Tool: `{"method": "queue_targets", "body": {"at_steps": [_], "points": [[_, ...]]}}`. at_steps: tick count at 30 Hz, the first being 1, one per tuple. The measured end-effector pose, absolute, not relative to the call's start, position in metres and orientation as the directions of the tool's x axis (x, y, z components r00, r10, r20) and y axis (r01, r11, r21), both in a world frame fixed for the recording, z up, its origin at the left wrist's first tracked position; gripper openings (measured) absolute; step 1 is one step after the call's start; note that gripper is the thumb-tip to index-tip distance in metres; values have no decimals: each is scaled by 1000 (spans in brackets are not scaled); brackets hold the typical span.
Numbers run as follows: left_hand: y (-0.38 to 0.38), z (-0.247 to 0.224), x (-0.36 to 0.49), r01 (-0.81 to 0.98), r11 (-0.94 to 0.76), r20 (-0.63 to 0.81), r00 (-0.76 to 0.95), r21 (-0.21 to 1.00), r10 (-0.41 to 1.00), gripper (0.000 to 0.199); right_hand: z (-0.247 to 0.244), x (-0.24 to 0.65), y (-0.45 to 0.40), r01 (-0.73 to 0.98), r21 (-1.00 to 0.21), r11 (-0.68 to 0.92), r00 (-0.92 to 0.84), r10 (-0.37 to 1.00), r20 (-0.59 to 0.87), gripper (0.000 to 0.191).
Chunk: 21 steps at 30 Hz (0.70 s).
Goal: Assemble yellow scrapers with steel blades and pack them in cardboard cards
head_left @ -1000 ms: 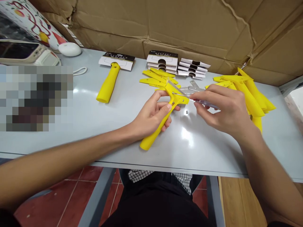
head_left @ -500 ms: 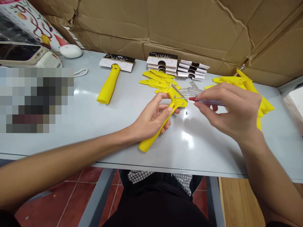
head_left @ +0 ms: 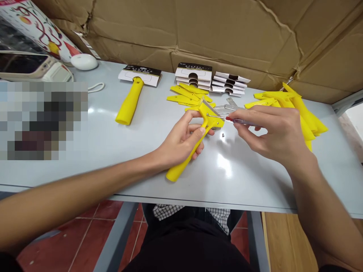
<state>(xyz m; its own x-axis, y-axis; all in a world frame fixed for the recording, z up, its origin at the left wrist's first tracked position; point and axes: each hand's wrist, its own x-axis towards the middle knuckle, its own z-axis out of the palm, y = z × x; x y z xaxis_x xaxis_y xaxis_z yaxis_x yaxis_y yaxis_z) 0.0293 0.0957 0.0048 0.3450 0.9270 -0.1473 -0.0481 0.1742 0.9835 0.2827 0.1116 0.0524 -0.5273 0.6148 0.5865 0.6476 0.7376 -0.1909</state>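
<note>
My left hand (head_left: 187,138) is closed around the neck of a yellow scraper (head_left: 181,168), its head tilted up and a metal blade along the top edge. My right hand (head_left: 278,132) pinches a screwdriver (head_left: 244,121) with a clear handle and red collar. The screwdriver's thin shaft reaches left to a screw in the scraper head, and its tip appears to touch that screw. A second screw shows lower on the head. One small loose screw (head_left: 223,135) lies on the table just right of the scraper.
Behind the hands lie flat yellow pieces (head_left: 188,94), metal blades (head_left: 227,107) and stacked cards (head_left: 193,73). Yellow handles (head_left: 300,105) are piled at the right. A carded scraper (head_left: 130,102) lies left. A white mouse (head_left: 84,61) sits near the cardboard wall (head_left: 136,30).
My right hand has rolled a little around the screwdriver, its knuckles shifting left. The scraper stays in my left hand, almost unmoved.
</note>
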Motion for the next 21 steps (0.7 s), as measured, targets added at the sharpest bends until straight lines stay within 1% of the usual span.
{"method": "queue_targets", "body": {"at_steps": [3, 6, 9, 13, 21], "points": [[96, 6, 30, -52, 183, -155, 338, 982, 928, 27, 50, 283, 113, 661, -185, 728, -539, 631, 558, 20], [97, 7, 30, -63, 192, -160, 335, 979, 929, 26, 50, 284, 115, 646, -162, 746, -544, 599, 588, 20], [97, 7, 31, -78, 209, -173, 331, 975, 928, 27, 52, 285, 114, 661, -157, 734, -535, 607, 588, 20], [96, 6, 31, -82, 195, -159, 325, 977, 932, 28, 54, 286, 113, 683, -164, 711, -535, 641, 551, 22], [97, 6, 31, -68, 186, -155, 324, 980, 933, 30, 49, 285, 113, 673, -178, 718, -525, 633, 569, 23]]}}
